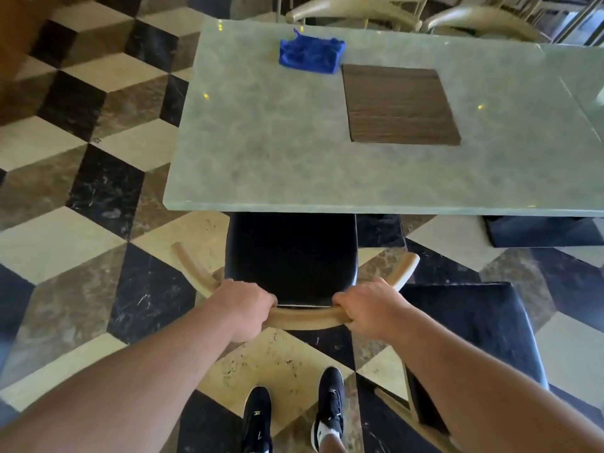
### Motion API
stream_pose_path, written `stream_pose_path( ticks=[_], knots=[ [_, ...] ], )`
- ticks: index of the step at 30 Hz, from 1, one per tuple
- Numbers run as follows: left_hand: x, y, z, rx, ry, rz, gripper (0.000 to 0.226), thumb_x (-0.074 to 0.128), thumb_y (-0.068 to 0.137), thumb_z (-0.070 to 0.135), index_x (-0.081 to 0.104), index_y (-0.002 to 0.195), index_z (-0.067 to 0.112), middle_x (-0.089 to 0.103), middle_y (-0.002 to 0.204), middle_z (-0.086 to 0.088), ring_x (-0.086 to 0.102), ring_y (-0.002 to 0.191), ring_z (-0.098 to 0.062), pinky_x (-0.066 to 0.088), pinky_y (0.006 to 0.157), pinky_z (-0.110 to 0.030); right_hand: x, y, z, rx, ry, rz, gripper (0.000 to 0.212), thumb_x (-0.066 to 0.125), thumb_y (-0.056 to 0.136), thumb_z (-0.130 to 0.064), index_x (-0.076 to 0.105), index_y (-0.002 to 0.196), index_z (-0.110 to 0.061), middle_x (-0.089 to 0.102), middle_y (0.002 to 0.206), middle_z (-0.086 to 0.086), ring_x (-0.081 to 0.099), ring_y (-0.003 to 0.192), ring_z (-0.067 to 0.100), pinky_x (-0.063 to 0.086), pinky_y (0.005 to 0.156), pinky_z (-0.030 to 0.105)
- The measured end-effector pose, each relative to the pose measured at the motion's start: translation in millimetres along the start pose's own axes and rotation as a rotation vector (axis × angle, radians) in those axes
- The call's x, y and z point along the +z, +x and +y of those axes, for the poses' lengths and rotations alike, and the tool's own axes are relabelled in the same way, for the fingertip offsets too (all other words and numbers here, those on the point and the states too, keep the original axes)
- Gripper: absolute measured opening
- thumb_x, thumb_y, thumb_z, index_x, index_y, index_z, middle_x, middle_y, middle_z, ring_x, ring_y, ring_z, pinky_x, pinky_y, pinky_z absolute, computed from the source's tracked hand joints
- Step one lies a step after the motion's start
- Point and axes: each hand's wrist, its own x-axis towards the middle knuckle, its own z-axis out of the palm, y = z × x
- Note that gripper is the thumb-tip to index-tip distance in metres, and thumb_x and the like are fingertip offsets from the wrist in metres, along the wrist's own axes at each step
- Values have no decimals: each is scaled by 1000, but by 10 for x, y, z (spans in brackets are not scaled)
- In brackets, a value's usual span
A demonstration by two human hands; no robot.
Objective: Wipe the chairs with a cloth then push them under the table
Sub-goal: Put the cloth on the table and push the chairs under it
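A chair with a black seat [291, 253] and a curved tan wooden backrest [307, 317] stands at the near edge of the pale green table [261, 152], its seat front tucked under the tabletop. My left hand [243, 305] grips the backrest on the left, and my right hand [371, 307] grips it on the right. A crumpled blue cloth [310, 53] lies on the far part of the table, out of both hands. A second black-seated chair [474, 331] stands to the right, clear of the table.
A brown wood-grain mat [400, 104] lies on the table beside the cloth. More tan chair backs [353, 9] line the far side. The black table base [539, 230] shows at right. My black shoes [330, 407] stand on the checkered marble floor.
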Motion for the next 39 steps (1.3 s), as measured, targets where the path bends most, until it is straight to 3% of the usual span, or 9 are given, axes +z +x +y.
stream_pose_path(
  ticks=[10, 17, 23, 27, 30, 35, 37, 39],
  knots=[
    [-278, 673, -69, -62, 5, -13, 43, 53, 89, 9, 63, 118, 39, 60, 79, 12, 53, 65, -8, 37, 70, -37, -211, 545, 647, -46, -34, -36, 20, 63, 86, -24, 54, 97, -38, 58, 70, -11, 56, 67, 10, 47, 88, 42],
    [-149, 761, -29, -60, 39, -66, 47, 57, 90, 12, 60, 128, 39, 54, 74, 14, 49, 59, -6, 36, 66, -34, -105, 624, 676, -72, -104, -74, 20, 63, 90, -28, 62, 110, -31, 50, 67, -11, 45, 59, 14, 49, 89, 47],
    [-149, 759, -43, -66, 49, -103, 42, 59, 91, 17, 60, 127, 38, 59, 78, 13, 54, 64, -7, 39, 61, -30, -121, 625, 639, -69, -122, -95, 30, 65, 91, -35, 62, 120, -32, 54, 74, -10, 53, 66, 18, 50, 86, 45],
    [-113, 736, 15, -55, 77, -77, 34, 65, 93, 46, 60, 124, 34, 57, 80, 15, 54, 68, -11, 38, 72, -35, -85, 542, 613, -23, -75, -80, 34, 70, 89, -44, 61, 120, -31, 59, 84, -9, 58, 77, 18, 51, 90, 45],
    [-84, 722, 46, -58, 193, -20, 48, 62, 88, 67, 62, 117, 29, 56, 82, 10, 53, 73, -18, 36, 74, -41, -50, 468, 590, 23, -35, -67, 43, 72, 87, -51, 59, 122, -30, 62, 91, -7, 59, 86, 19, 50, 93, 44],
    [-36, 639, 126, -114, 158, 59, 63, 65, 81, 75, 57, 120, 27, 59, 87, 8, 57, 77, -18, 40, 73, -38, 6, 314, 479, 94, -10, 24, 40, 69, 89, -54, 58, 119, -28, 64, 98, -5, 62, 94, 23, 46, 104, 47],
    [-19, 588, 162, -111, 118, 101, 65, 64, 84, 73, 55, 129, 27, 66, 99, 7, 62, 84, -18, 47, 76, -36, 38, 213, 425, 98, -6, 64, 48, 66, 92, -52, 56, 131, -26, 66, 114, 0, 62, 112, 28, 41, 112, 50],
    [11, 523, 225, -65, 70, 135, 80, 62, 83, 75, 45, 146, 28, 65, 129, 3, 64, 110, -23, 53, 92, -43, 66, 56, 362, 116, 0, 101, 73, 65, 92, -57, 38, 153, -27, 53, 148, 6, 44, 141, 36, 30, 120, 57]
  ],
)
